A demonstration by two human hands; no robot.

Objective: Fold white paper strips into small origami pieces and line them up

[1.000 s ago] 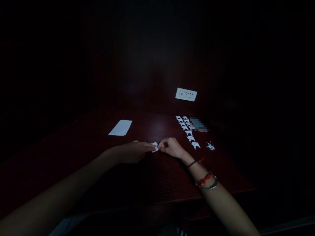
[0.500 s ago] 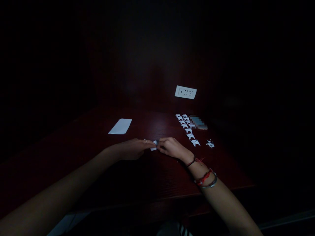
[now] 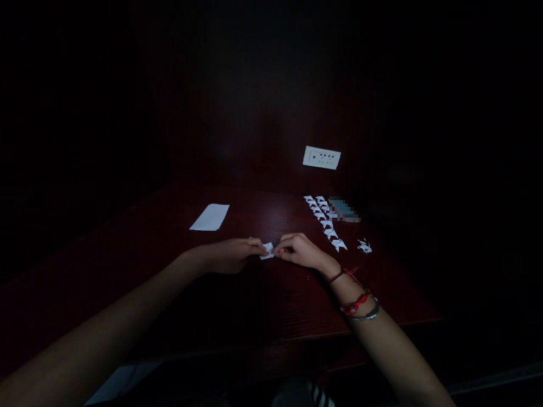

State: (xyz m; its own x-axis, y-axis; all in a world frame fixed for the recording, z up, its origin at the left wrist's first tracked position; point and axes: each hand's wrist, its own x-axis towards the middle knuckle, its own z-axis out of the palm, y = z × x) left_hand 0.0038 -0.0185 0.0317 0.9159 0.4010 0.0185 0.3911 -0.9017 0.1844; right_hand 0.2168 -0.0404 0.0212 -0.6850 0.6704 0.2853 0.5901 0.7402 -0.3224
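Note:
A small folded piece of white paper (image 3: 267, 250) lies between my hands near the middle of the dark red table. From the left, my left hand (image 3: 231, 254), with a ring on one finger, pinches its near edge. My right hand (image 3: 300, 251) pinches the paper's right side between thumb and fingers. Cords and bracelets circle my right wrist. To the right, several folded white paper pieces (image 3: 326, 224) lie in two slanting rows. Flat white paper sheets (image 3: 210, 217) rest at the left.
A phone-like, blurred-out object (image 3: 345, 210) lies beside the rows, with a small heap of white paper scraps (image 3: 364, 246) nearer me. A white power socket (image 3: 321, 157) is on the wall behind. The table's front edge (image 3: 297, 339) runs below my hands.
My right hand has shifted slightly right, and more of the small paper shows between my hands. Both hands still pinch it. The whole view has moved slightly.

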